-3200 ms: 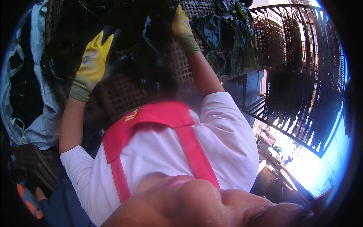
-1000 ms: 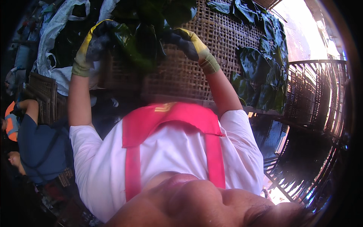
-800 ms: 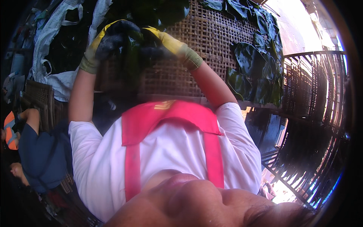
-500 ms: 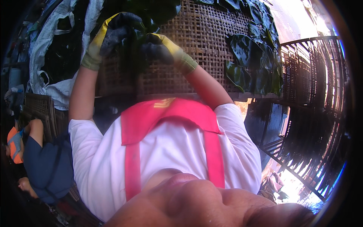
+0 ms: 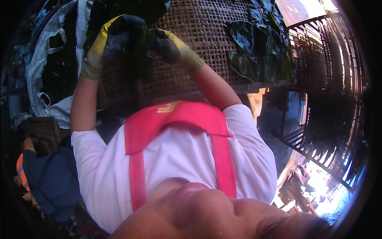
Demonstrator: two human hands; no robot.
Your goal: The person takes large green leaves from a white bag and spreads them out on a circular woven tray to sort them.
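Observation:
Both my hands wear yellow gloves with black palms. My left hand is closed around dark green leaves that hang down between the hands. Close beside it, my right hand has its fingers bent in and pinched at the edge of the same leaves. Blur and shade hide the exact fingertips. Beneath both hands lies a woven bamboo tray. Large glossy leaves overlap along its right side, and more dark leaves lie at its far left.
A white sack with dark contents stands open at the left. Slatted racks rise on the right. Behind me at the lower left is another person in dark clothing and orange. Stacked woven panels stand near that person.
My hands stay together on the leaves, with the right hand turned slightly. The tray and surroundings have shifted a little up and left in the picture.

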